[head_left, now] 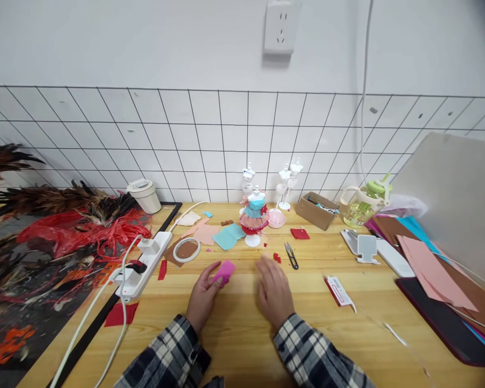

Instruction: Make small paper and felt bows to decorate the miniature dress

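My left hand [204,293] pinches a small bright pink piece of paper [224,272] between thumb and fingers, just above the wooden table. Apart from it on the right, my right hand [275,291] hovers with its fingers stretched forward, somewhat blurred, and nothing shows in it. Beyond both hands stands a small white dress form [256,198] wearing a blue top and a ruffled pink and red skirt [254,218]. Small red scraps [277,258] and thread snips [291,256] lie past my right fingertips. A blue paper sheet [228,237] rests left of the dress form.
White tape [186,250] lies on brown paper at left, near a power strip [143,267] with trailing cables. Bare dress forms [283,183], a pink bowl [277,218] and a cardboard box [317,211] stand at the back. A red-white packet [339,291] sits at right.
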{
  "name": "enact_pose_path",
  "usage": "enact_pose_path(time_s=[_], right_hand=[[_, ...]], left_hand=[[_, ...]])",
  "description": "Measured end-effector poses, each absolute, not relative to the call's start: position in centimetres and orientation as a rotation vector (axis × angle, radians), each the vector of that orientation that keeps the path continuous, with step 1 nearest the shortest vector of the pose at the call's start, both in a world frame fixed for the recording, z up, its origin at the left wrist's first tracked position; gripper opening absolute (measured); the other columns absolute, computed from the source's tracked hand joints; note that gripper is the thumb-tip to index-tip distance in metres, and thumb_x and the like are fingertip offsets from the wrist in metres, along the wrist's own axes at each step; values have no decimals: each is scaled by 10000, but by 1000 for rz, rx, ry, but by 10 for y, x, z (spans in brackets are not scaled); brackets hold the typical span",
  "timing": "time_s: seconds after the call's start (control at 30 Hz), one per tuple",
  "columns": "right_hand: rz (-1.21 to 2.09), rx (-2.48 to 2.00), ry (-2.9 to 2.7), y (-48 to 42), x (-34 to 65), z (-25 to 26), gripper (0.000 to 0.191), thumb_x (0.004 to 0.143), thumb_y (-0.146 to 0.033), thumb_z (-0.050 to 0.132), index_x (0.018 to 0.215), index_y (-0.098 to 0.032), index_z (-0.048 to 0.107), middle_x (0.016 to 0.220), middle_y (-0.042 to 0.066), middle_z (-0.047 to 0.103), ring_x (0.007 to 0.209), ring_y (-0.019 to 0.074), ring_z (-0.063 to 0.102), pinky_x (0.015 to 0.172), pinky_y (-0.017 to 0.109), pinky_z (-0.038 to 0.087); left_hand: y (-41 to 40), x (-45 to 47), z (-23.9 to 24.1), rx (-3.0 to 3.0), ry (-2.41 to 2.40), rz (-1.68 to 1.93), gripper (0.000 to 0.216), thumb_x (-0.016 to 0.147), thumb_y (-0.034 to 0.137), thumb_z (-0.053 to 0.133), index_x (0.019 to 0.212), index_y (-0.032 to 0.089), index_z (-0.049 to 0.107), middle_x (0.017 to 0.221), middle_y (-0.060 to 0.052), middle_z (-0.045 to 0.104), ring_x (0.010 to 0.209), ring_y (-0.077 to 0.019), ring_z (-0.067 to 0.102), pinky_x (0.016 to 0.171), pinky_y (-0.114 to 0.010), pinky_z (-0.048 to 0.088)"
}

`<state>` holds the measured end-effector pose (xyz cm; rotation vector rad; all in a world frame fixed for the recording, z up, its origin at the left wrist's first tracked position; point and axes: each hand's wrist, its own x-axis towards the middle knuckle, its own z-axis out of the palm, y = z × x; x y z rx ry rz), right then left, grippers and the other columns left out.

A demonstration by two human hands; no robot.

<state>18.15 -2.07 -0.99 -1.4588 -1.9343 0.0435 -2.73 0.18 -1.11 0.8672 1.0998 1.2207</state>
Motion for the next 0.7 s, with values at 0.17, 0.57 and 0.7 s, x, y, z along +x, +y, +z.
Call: enact_pose_path(time_s=[0.17,0.57,0.7], right_hand=[[221,-1178,-2151,-40,153,-11,377,835,-208,532,1211,-218,550,1141,88,603,1007,232,514,887,392,383],[61,-1170,-2137,-30,161,-14,294,896,-161,515,1150,-257,628,1061,57,656,944,195,529,843,361,352],[111,-1169,-2034,-26,166,-19,335,883,-114,485,1143,-240,654,1121,85,625,943,190,537,824,337,418]], left_hand=[[-10,-23,-1,1001,1018,1051,727,738,347,740,1384,175,454,770,-55,735,812,-231,697,795,-337,516],[-28,-22,-12,1341,832,905,719,841,425,619,1478,276,322,1475,-107,444,1353,-272,420,1132,-476,306],[-27,-23,-21,1726,942,865,729,855,345,592,1501,265,264,1546,-108,320,1432,-284,268,1164,-509,232]])
